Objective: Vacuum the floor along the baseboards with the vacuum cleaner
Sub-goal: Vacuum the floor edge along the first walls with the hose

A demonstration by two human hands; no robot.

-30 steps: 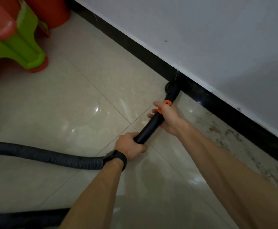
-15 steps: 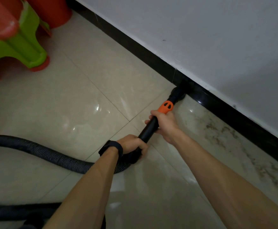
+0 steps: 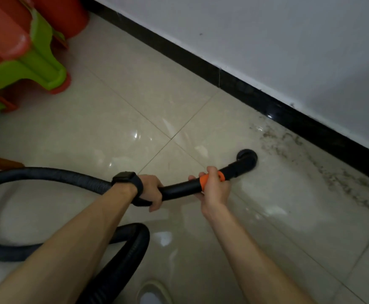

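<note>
Glossy cream floor tiles [image 3: 113,119] fill my view, bounded at the upper right by a black baseboard [image 3: 288,110] beneath a white wall [image 3: 288,40]; I take the baseboard as the landmark for every position below. Farthest from it along the left edge, at upper left, I see a green-and-red plastic stool [image 3: 25,58], with a red container [image 3: 69,16] behind it standing close to the baseboard's far end. Well away from the baseboard, a ribbed black vacuum hose [image 3: 47,176] enters from the left edge, while a second stretch of it loops beneath my left forearm. My left hand [image 3: 150,191], a dark watch [image 3: 125,178] on its wrist, is wrapped tightly around the point where the hose joins the rigid black wand [image 3: 179,188]. Nearer the baseboard, my right hand [image 3: 214,189] grips the wand at its orange collar [image 3: 209,178], fingers curled around it from beneath. Beyond that hand, the wand ends in a round black nozzle [image 3: 247,159], which sits on the tile short of the baseboard, clearly apart from it. Between the nozzle and the baseboard, and running along the baseboard's foot toward the right edge, a band of dark gritty dirt [image 3: 310,159] lies on the tile.
</note>
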